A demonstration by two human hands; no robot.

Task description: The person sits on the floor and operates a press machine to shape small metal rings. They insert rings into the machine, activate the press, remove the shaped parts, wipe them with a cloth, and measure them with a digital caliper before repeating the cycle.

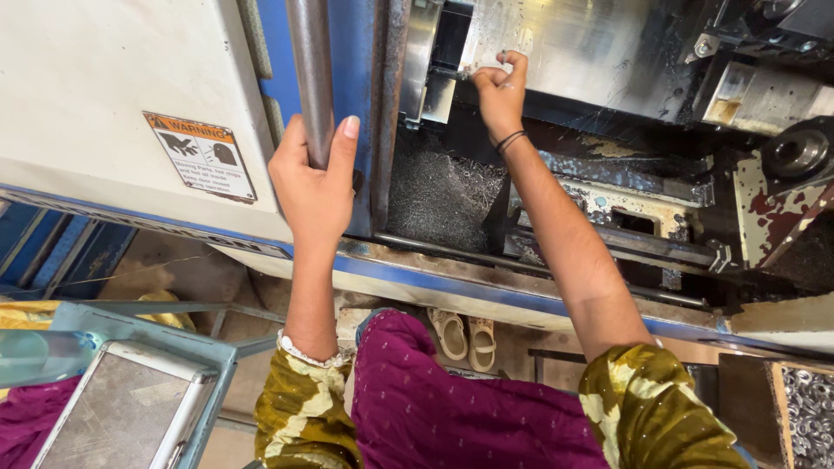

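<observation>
- Purple cloth (452, 408) on the person's knee is closest to us, with the yellow-green sleeves on each side.
- Up inside the machine, the right hand (502, 87) has its fingertips pinched together on a small metal part (452, 75). The part sticks out from the shiny steel block at the top of the opening.
- It looks like the step of working that part by hand (putting in or taking out, I cannot tell which).
- Moving it would call for a firm pinch and a straight, steady hand, since sharp edges are close by.
- Below that hand lies a heap of grey metal chips (443, 195).
- Off to the side, the left hand (313, 187) is wrapped tight around the grey door bar (311, 69), thumb up.
- Next to it is a warning sticker (201, 156) on the white door.
- Down on the floor are two pale sandals (465, 334).
</observation>
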